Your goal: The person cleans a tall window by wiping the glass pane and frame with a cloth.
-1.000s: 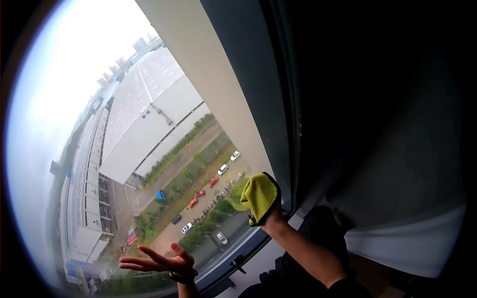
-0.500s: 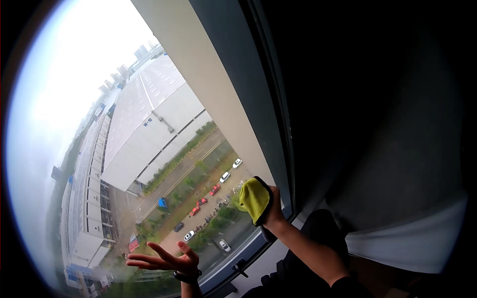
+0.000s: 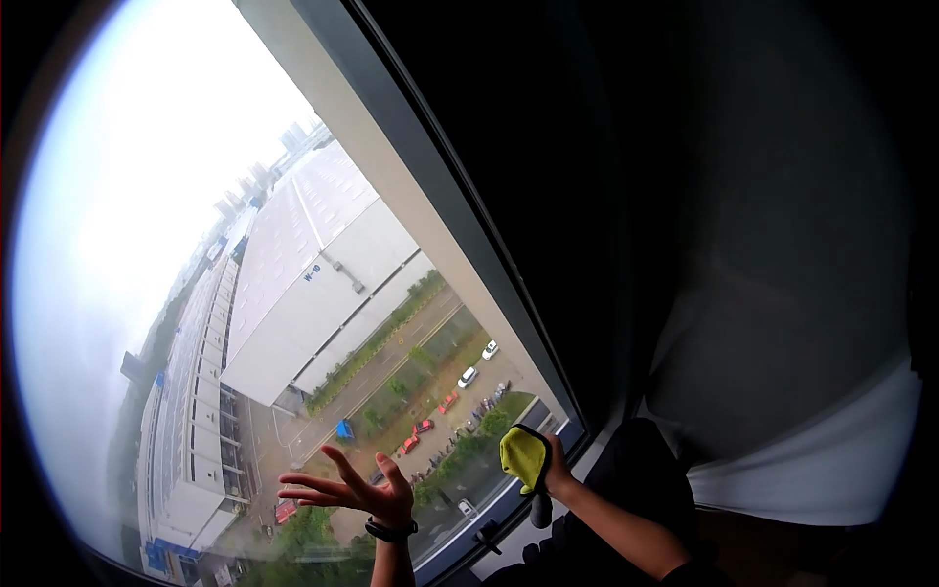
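My right hand grips a yellow-green cloth with a dark border, close to the lower corner of a large window. A dark grey rounded piece hangs just under that hand; I cannot tell whether it is part of the cloth. To the left, my left hand is held up in front of the glass, palm turned upward, fingers spread and holding nothing. It wears a black wristband. Whether its fingers touch the pane, I cannot tell.
A dark window frame runs diagonally beside a beige wall strip, with a black window handle on its lower rail. Outside, far below, are a large white building and parked cars. White fabric hangs at the right.
My right hand has moved down with the cloth, toward the window's lower corner. My left hand appears slightly higher and farther right, still spread. The view has shifted a little.
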{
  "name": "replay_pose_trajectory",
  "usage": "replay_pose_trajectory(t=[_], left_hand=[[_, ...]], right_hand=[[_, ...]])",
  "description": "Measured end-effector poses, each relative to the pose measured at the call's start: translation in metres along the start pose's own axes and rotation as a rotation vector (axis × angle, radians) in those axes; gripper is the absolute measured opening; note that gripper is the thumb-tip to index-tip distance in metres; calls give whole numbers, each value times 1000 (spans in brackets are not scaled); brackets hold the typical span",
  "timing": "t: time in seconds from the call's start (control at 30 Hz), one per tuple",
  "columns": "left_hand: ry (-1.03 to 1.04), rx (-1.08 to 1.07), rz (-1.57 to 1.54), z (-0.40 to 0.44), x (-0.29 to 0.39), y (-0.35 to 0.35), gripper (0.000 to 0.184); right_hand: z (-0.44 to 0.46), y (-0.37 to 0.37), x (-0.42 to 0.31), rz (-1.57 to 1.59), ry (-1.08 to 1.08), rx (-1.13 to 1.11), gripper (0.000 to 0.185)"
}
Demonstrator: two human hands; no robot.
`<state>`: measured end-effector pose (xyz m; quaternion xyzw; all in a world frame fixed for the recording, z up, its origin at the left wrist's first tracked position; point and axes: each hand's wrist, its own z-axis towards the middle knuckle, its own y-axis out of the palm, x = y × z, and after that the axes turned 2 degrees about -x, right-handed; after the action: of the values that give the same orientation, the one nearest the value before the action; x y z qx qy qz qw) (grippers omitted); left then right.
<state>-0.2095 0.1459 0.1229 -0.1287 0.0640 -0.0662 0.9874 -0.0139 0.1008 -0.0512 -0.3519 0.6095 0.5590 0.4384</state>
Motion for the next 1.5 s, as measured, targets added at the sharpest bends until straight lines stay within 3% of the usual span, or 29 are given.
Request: replay_pose_trajectory(t=[0.03,0.13,0.2,0.27,0.4,0.5,0.57,0.67,0.8,0.87,0.93,0.97,1.07,1.1,1.13,1.2,1.23,1.3,1.37,1.4,1.5], left_hand=[[-10,-17,-36,3,8,-1,64],[-6,-77,-135,14,30,2,57],[116,-214,-144,23,43,0,61],[162,-326,-233,30,53,10,61],[346,-531,-102,40,71,35,69],[481,-513,-58,40,74,43,69],[511,-517,-53,43,72,42,68],[533,-504,-92,47,69,35,63],[473,-655,-245,49,49,28,61],[389,-649,-204,56,36,18,66],[315,-501,-77,64,8,12,73],[294,-362,-40,68,-12,9,73],[187,-86,137,81,-69,-8,69],[201,-83,196,78,-83,-13,67],[214,-80,255,73,-92,-15,66],[236,-60,244,56,-102,-8,63],[232,-43,258,51,-105,-4,61],[231,-13,292,47,-108,-1,60],[218,-13,294,42,-109,-2,61],[211,-14,297,40,-110,0,61],[210,-18,314,35,-116,3,62]], right_hand=[[-2,0,4,204,1,52,33],[-13,-8,14,308,-63,111,36],[-13,-9,26,475,-77,175,41],[-17,-7,12,753,46,211,43],[-16,-6,12,684,18,256,54],[-11,-3,2,675,2,307,59],[-16,-1,-20,640,-25,276,57],[-21,5,-38,944,167,336,50],[-12,7,-25,668,40,272,34],[-15,4,-31,464,144,201,31],[-11,2,-36,514,104,93,23],[2,3,-29,381,-38,13,23],[29,3,11,787,-203,-217,23],[40,5,25,424,-352,33,23],[35,14,0,419,-306,106,22],[24,33,-53,414,-210,249,40],[37,41,-53,-10,-470,318,51],[58,56,-62,-717,-754,428,70],[64,76,-112,-947,-790,469,82],[64,87,-137,-886,-483,306,74],[105,84,-74,-899,-889,275,59]])
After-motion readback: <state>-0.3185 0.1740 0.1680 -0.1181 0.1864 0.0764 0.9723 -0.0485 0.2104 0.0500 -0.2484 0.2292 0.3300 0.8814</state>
